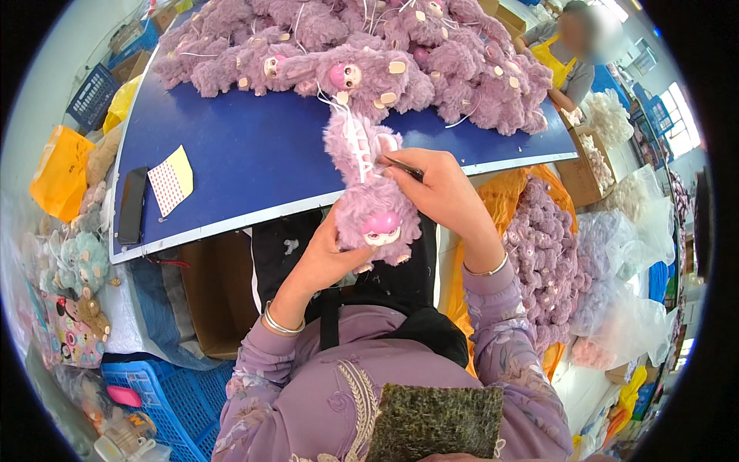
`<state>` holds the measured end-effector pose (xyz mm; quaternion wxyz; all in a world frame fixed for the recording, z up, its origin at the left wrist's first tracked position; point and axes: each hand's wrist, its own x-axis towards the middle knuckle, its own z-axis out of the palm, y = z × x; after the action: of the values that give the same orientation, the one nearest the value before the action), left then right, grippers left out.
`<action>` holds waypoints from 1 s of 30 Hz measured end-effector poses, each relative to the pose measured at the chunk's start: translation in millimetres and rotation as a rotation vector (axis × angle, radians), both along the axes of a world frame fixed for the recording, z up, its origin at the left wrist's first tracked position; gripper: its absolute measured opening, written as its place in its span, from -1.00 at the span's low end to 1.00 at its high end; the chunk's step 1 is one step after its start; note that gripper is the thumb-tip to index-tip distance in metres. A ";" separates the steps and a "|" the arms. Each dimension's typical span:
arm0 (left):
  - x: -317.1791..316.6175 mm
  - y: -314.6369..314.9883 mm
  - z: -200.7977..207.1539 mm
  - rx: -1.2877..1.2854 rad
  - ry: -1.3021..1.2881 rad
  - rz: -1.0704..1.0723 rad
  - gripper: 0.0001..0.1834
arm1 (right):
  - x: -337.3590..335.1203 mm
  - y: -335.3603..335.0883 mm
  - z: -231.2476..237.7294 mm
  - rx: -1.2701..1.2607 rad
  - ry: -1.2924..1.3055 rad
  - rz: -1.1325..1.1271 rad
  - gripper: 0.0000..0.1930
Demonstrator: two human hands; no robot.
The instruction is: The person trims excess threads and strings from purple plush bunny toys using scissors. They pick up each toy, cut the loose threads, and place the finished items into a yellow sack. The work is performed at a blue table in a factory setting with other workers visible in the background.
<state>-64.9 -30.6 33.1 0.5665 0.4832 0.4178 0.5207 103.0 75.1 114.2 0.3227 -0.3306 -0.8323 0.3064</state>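
A purple plush doll [379, 206] with a pink and white face hangs head-down over the table's near edge. Its long furry part reaches up onto the tabletop, with white cord laced in a ladder along it. My left hand [327, 250] grips the doll beside its face, thumb in front and most fingers hidden behind. Between the fingers of my right hand [443, 185] is a dark slim pointed tool [408, 167], possibly tweezers. The tool's tip is close to the white lacing and a pale ear-like piece [386, 143]; whether it touches is too small to tell.
A heap of similar purple dolls [323, 50] covers the far side of the blue table [254, 154]. At left lie a phone [132, 204] and a patterned paper [171, 181]. An orange bag [493, 196] of purple plush pieces stands at right. Another person [566, 58] is at far right.
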 end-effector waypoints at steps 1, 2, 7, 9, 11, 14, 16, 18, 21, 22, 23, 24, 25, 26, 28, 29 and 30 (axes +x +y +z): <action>-1.6 0.1 -3.2 -0.015 -0.007 -0.003 -0.15 | -0.2 -1.0 -0.4 -0.068 0.018 -0.003 -0.79; -2.5 -1.1 -7.7 -0.007 -0.028 0.014 -0.16 | -0.4 -1.9 -2.6 -0.109 0.051 -0.044 -0.78; -4.7 0.1 -6.4 -0.051 -0.079 0.106 -0.24 | 8.6 -7.2 -28.3 -0.460 0.347 -0.230 -0.75; -4.4 3.6 -5.8 -0.055 -0.119 0.129 -0.27 | 15.7 -15.4 -44.7 -0.529 0.286 -0.179 -0.71; -1.6 7.0 -4.1 -0.034 -0.135 0.161 -0.30 | 17.2 -28.9 -51.3 -0.524 0.210 -0.048 -0.64; 3.4 12.7 -1.7 -0.065 -0.236 0.189 -0.34 | 17.9 -34.6 -70.6 -0.654 0.315 -0.073 -0.67; 4.6 16.0 -8.4 -0.099 -0.293 0.215 -0.42 | 23.7 -30.8 -81.1 -0.701 0.290 -0.113 -0.70; 6.0 20.0 -13.6 -0.142 -0.449 0.206 -0.45 | 22.0 -30.7 -84.8 -0.804 0.391 -0.113 -0.72; 5.6 18.1 -10.7 -0.166 -0.397 0.156 -0.46 | 11.3 -35.8 -88.1 -0.938 0.630 -0.072 -0.74; 5.5 17.2 -10.2 -0.166 -0.355 0.136 -0.45 | 11.2 -37.4 -89.9 -0.911 0.649 -0.076 -0.74; 5.0 17.4 -11.5 -0.159 -0.304 0.146 -0.46 | 11.4 -37.5 -89.9 -0.881 0.665 -0.078 -0.74; 4.6 17.2 -14.8 -0.151 -0.253 0.156 -0.45 | 12.7 -38.0 -89.2 -0.884 0.610 -0.094 -0.73; 4.7 16.5 -16.2 -0.143 -0.202 0.165 -0.45 | 15.0 -38.5 -88.2 -0.886 0.554 -0.111 -0.71; 5.6 15.8 -14.5 -0.110 -0.194 0.170 -0.45 | 17.5 -36.4 -86.6 -0.882 0.499 -0.126 -0.69; 7.6 13.6 -9.1 -0.044 -0.179 0.180 -0.45 | 25.1 -27.4 -80.7 -0.785 0.471 -0.078 -0.57; 8.9 13.3 -5.6 -0.017 -0.094 0.189 -0.45 | 30.0 -24.5 -74.0 -0.756 0.570 -0.012 -0.54; 8.7 13.5 0.2 -0.032 -0.053 0.152 -0.43 | 28.8 -24.7 -67.4 -0.706 0.663 0.012 -0.48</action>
<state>-56.2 -17.1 33.3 0.5436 0.4272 0.4464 0.5681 131.7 50.4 46.8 0.4369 -0.2998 -0.5317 0.6607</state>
